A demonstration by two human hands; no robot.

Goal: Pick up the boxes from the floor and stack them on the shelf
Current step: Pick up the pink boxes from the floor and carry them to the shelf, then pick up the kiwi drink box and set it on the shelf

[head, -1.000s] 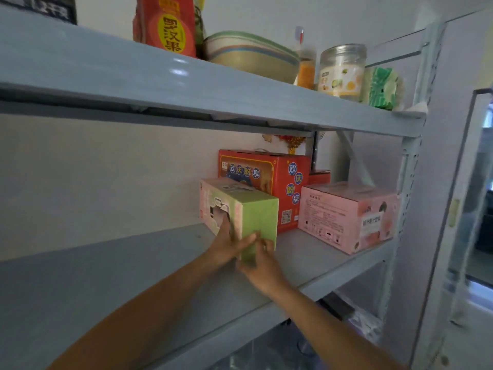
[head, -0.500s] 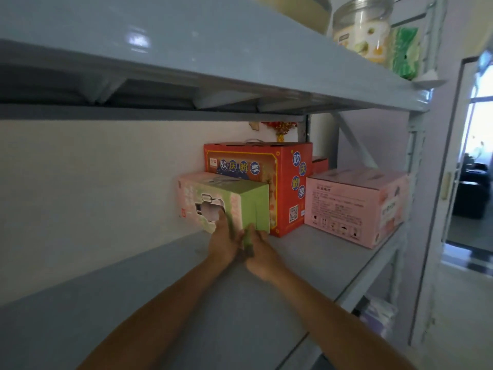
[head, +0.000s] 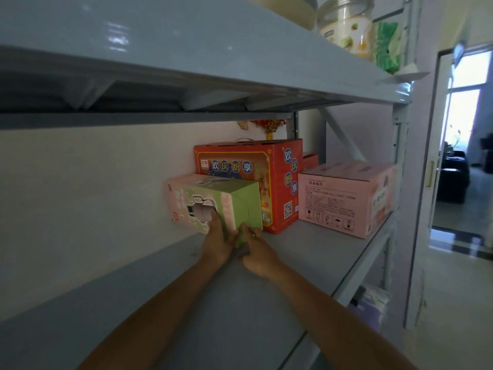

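**On the middle shelf: both hands at the green box's near corner**

At the shelf [head: 160, 303] front, both forearms reach in from below. The left hand [head: 216, 244] lies along the printed long side of the green box [head: 234, 193], fingers up the face and thumb at the corner. The right hand [head: 257, 252] curls its fingers at the bottom edge of the green end face. The hands almost touch each other and together pinch that near lower corner.

The box sits deep on the shelf, far end near the wall [head: 80, 182], right side just beside or touching the red box [head: 248, 166]; the gap is hidden. Whether the base is fully down cannot be told. The pink box [head: 344, 193] stands apart to the right, near the shelf edge.

Judged step: seating this box. To do it well, set the base flat, square it to the red box, keep fingers out from under it, and let go only once it sits steady. Low grip means it could tip backward. Above, the upper shelf [head: 186, 49] leaves headroom.
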